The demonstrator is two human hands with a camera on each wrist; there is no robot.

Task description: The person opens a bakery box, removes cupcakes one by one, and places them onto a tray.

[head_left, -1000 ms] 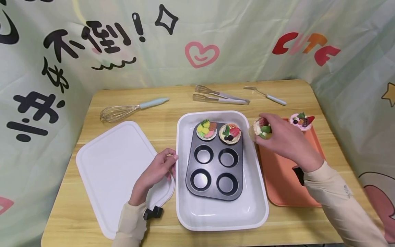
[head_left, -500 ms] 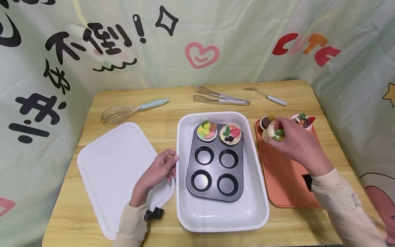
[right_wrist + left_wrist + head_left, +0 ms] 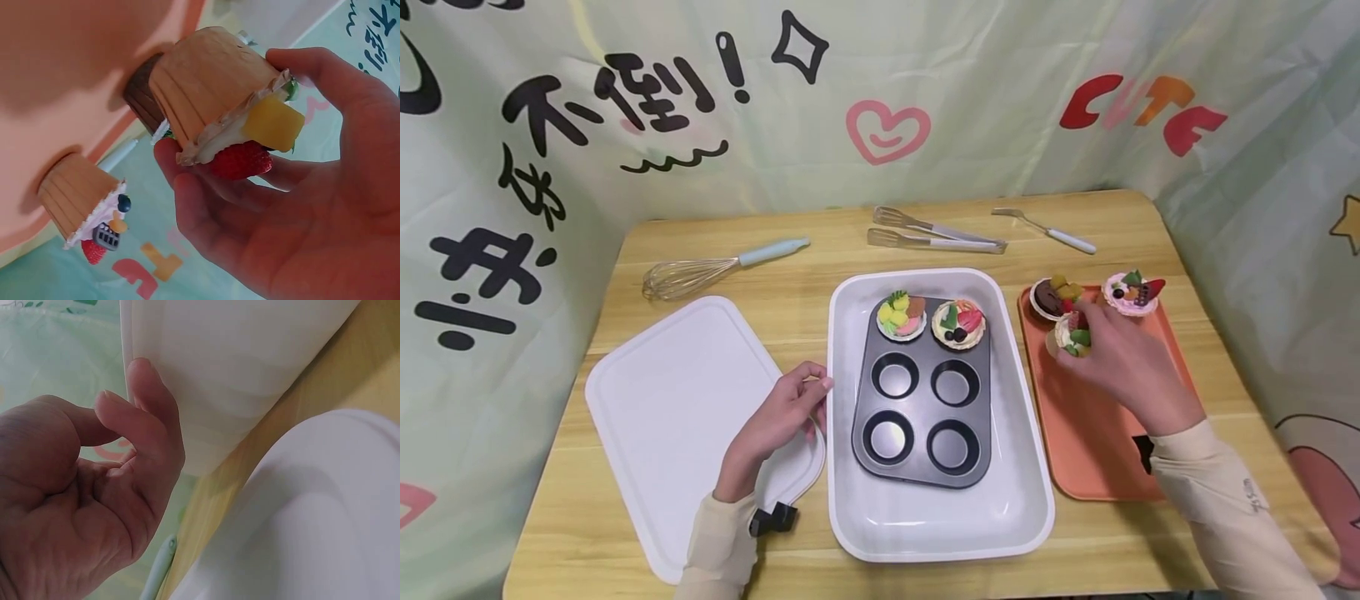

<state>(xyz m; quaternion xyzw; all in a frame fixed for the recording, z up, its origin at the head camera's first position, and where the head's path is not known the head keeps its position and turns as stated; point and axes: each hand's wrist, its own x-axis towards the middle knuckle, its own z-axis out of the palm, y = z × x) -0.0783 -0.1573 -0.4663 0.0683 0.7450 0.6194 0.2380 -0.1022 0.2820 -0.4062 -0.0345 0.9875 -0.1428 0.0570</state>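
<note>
My right hand [image 3: 1127,362] grips a cupcake [image 3: 215,94] by its sides, thumb and fingers around the creamy top with strawberry and yellow fruit. It is over the far part of the orange tray [image 3: 1093,446]; whether its base touches is unclear. A chocolate-topped cupcake [image 3: 1051,298] stands just behind it, and a pink-cream cupcake [image 3: 1132,294] stands at the far right corner. My left hand [image 3: 786,404] is at the white basin's [image 3: 940,533] left rim, fingers loosely curled, a fingertip against the outer wall in the left wrist view.
Inside the basin lies a dark muffin pan [image 3: 921,396] with two fruit cupcakes in its far cups. A white board [image 3: 685,417] lies left. Along the back are a whisk [image 3: 722,268], tongs [image 3: 936,237] and a fork [image 3: 1045,231].
My right hand has carried the cupcake right, from beside the basin rim to over the orange tray. The chocolate cupcake has come into sight behind it. My left hand stays put.
</note>
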